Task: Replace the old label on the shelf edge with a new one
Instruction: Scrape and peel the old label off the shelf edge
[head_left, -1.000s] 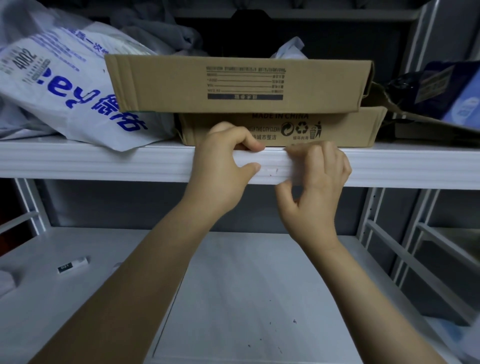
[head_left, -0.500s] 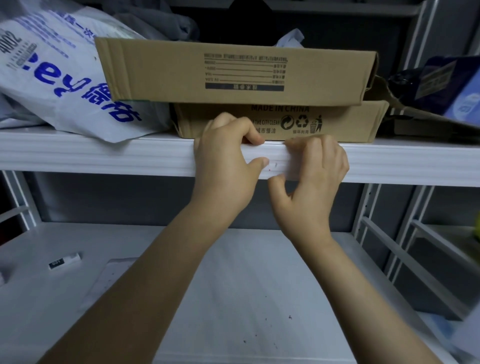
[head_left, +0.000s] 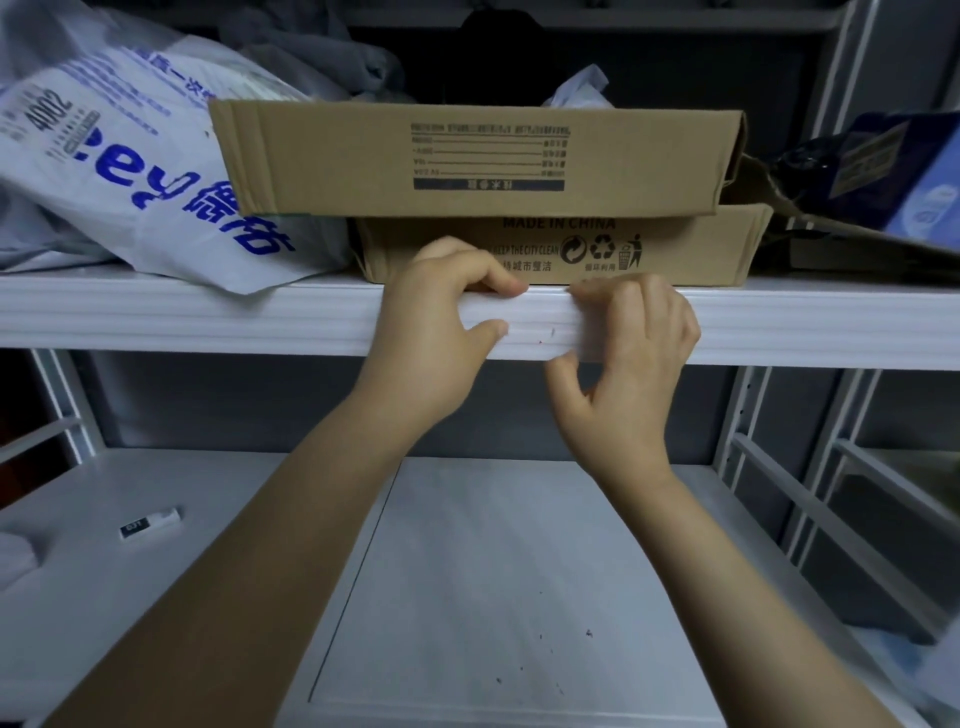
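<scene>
The person is reaching up to the white shelf edge (head_left: 208, 322) with both bare hands, side by side near its middle. The left hand (head_left: 436, 332) is gripping the edge, its fingers curling over the top lip and its thumb (head_left: 488, 330) pressing flat against the front face. The right hand (head_left: 634, 364) is hooking its curled fingers over the same top lip just beside the left, while its thumb (head_left: 563, 379) is sticking out below the bottom lip, touching nothing that can be seen. Between the two hands a pale stretch of the front face (head_left: 540, 332) is showing, with a tiny red speck on it; whether this is a label or bare edge cannot be told. A small label (head_left: 149, 524), white with a dark end, is lying flat on the lower shelf (head_left: 467, 571) near its left edge, well apart from both hands. On the upper shelf, a flat cardboard box (head_left: 675, 249) is sitting right behind the hands at the front edge, and a wider cardboard box (head_left: 322, 156) is resting on top of it. A white plastic bag (head_left: 130, 171) with blue print is slumping over the front edge towards the left, and a dark packet (head_left: 883, 166) is lying towards the right end.
</scene>
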